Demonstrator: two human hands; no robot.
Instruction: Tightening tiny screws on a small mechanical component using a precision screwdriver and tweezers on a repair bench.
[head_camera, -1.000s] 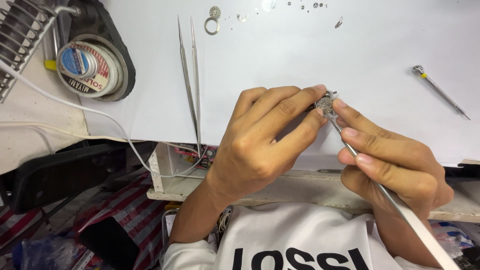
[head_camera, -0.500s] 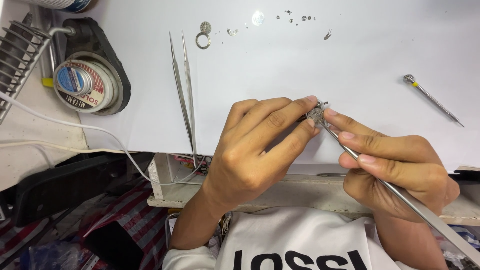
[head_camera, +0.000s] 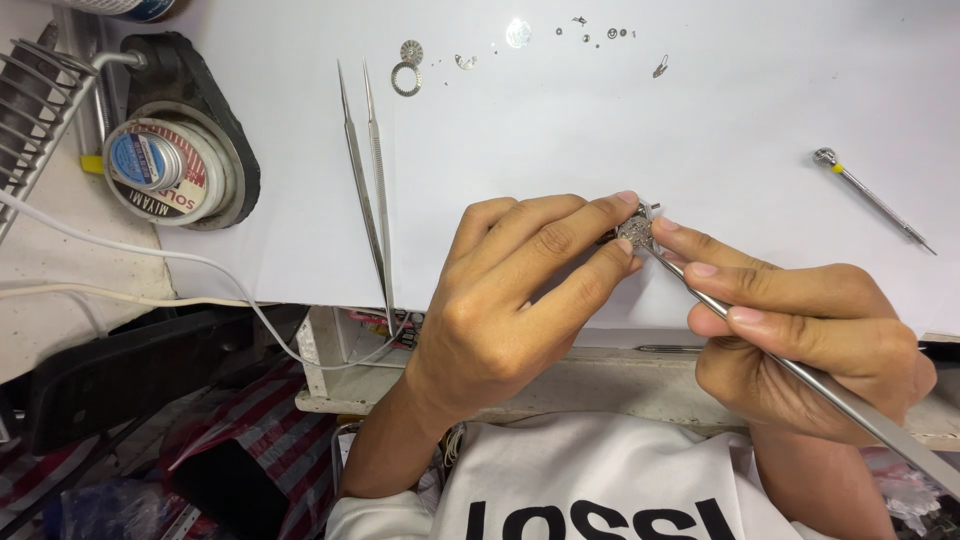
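Right over the near edge of the white sheet (head_camera: 700, 120), the left hand (head_camera: 520, 300) pinches a small round metal watch movement (head_camera: 634, 230) at its fingertips: forefinger and middle finger curl over its top and near side, with the thumb hidden underneath, so the piece sits clamped at the very tips and most of its face is covered. The right hand (head_camera: 800, 335) comes in from the other side, its fingers closed around a long steel tool (head_camera: 800, 370) held like a pen; the forefinger tip rests just beside the movement, and the tool's thin point meets the movement's lower right edge. Whether the point is touching a screw or only the rim is too small to tell.

Left of the hands, a pair of slim tweezers (head_camera: 370, 170) lies on the sheet, points away from the person. A small screwdriver (head_camera: 872, 198) lies well apart to the right. Tiny gears and rings (head_camera: 407, 72) are scattered along the far edge. At the far left sits a solder spool (head_camera: 165, 170) in a dark stand.
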